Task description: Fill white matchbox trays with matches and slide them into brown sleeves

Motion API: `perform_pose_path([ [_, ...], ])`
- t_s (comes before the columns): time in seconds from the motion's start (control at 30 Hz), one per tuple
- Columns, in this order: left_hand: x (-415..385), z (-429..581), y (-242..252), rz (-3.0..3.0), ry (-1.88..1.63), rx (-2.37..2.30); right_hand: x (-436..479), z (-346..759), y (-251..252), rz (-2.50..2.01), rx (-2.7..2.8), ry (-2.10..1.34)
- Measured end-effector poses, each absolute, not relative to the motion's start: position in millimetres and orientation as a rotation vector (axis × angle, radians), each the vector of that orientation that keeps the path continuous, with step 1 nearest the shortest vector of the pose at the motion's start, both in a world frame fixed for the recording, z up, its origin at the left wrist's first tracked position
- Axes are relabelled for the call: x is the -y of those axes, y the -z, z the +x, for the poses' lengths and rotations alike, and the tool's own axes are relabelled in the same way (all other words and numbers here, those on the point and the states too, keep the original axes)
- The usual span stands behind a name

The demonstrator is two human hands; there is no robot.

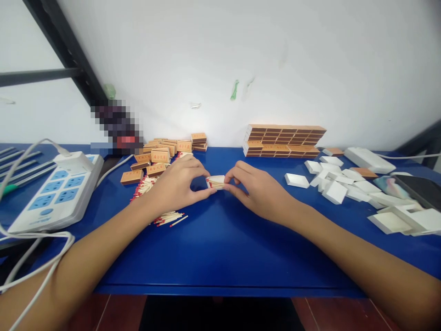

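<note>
Both hands meet over the middle of the blue table (220, 248). My left hand (179, 184) and my right hand (258, 188) pinch the two ends of a small white matchbox tray (216, 181) with red-tipped matches in it. Fingers of both hands are closed on it. A loose pile of red-tipped matches (165, 217) lies under and beside my left wrist. Brown printed matchbox sleeves (160, 158) lie scattered behind my left hand.
A neat stack of brown matchboxes (284, 140) stands by the white wall. Several empty white trays (332, 181) spread to the right, with a dark phone (418, 191) beyond them. A white and blue power strip (58, 191) with cables lies at the left.
</note>
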State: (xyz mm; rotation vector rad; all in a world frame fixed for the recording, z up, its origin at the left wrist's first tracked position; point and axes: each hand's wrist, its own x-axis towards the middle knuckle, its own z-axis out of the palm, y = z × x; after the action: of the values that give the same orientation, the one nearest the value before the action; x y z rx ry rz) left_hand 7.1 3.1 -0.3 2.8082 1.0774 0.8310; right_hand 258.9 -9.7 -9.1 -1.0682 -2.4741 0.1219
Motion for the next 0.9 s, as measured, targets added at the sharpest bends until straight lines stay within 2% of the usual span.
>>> perform_pose_path([
  [0.47,1,10,1,2.833,-0.728,-0.904,9,253,17,-1.021,2.42,-0.404],
  [0.73,3,10,2,2.826,-0.718,-0.931,7,260,10,-1.007,2.505,-0.215],
  [0.9,-1,10,2,2.83,-0.692,-0.973,9,263,6,-0.944,2.464,-0.243],
])
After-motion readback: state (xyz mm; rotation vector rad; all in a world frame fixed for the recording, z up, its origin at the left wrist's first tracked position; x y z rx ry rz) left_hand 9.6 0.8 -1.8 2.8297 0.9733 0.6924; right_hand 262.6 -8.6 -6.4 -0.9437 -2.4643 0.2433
